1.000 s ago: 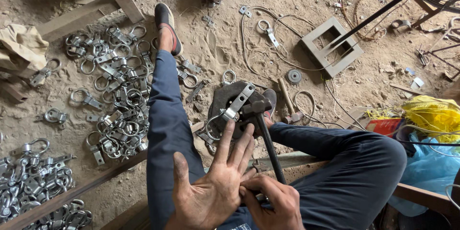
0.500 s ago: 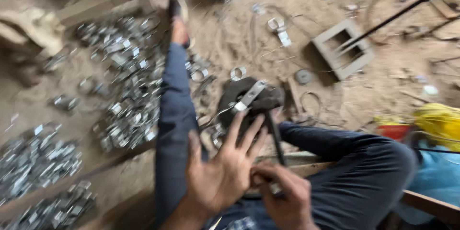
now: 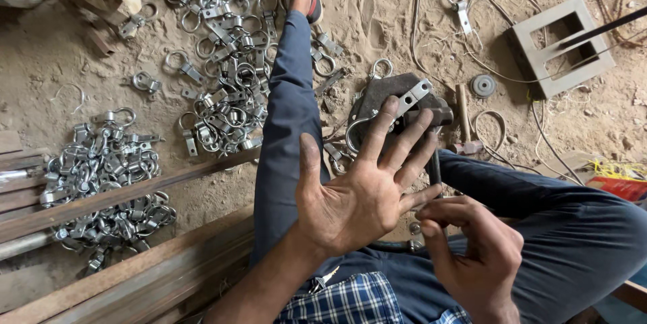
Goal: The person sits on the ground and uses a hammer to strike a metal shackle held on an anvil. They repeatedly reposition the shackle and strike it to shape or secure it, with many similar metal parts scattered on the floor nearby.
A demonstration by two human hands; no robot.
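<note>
Evenly lit by soft daylight, bright without glare. Only faint, short shadows under the metal clamps [image 3: 222,88] on the sandy floor [image 3: 67,74]. Sharp across the middle and far ground; slightly soft at the near edge. Mild wide-angle stretching toward the corners.

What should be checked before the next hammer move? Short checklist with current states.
1. Right hand closed on the hammer handle: ok.
2. Left hand away from the hammer head: not ok, its open fingers lie over the head and the clamp.
3. Clamp resting on the dark block: ok, though the fingers cover part of it.
4. Clamp lined up square on the block: cannot tell, hidden by the fingers.
5. Legs apart from the block: ok, the left leg runs beside it, not on it.
6. Loose wire off the block: ok, it lies on the sand to the right.
</note>
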